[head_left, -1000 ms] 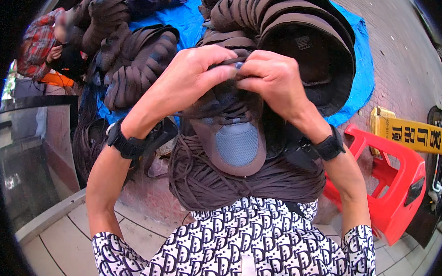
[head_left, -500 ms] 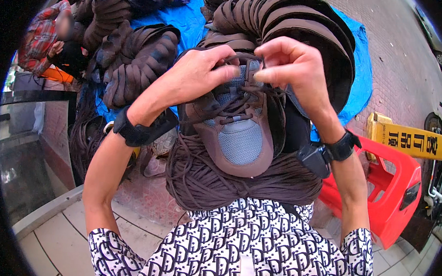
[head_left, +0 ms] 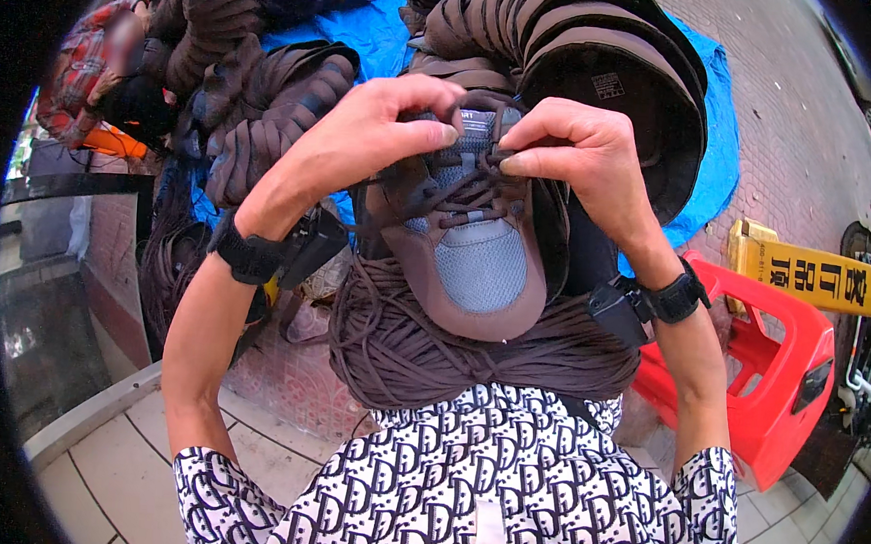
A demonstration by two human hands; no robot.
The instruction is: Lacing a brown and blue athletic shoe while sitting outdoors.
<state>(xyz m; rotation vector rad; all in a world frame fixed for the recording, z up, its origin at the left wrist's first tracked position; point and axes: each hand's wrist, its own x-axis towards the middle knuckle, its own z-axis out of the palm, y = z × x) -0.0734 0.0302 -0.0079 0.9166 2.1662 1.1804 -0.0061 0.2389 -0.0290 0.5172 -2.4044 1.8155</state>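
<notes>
A brown shoe upper (head_left: 480, 265) with a grey-blue mesh toe lies in front of me, toe toward my body. Its dark brown shoelace (head_left: 469, 197) crosses the tongue. At the left side of the collar, my left hand (head_left: 389, 122) pinches the lace between thumb and fingers. Opposite it, my right hand (head_left: 585, 152) grips the lace near the upper eyelets with thumb and forefinger. Beneath the toe lies a thick bundle of loose brown laces (head_left: 431, 356) across my lap. Black straps with small devices sit on both wrists.
Stacked brown shoe uppers (head_left: 614, 55) rise just beyond my hands on a blue tarp (head_left: 723, 139). More piles (head_left: 287, 97) lie to the left, near a person in a red checked shirt (head_left: 76, 76). A red plastic stool (head_left: 764, 388) and a yellow sign (head_left: 810, 272) stand at right.
My right hand has lowered a little toward the eyelets and its thumb and forefinger are pressed together. My left hand has shifted only slightly. The lace sits closer to the tongue.
</notes>
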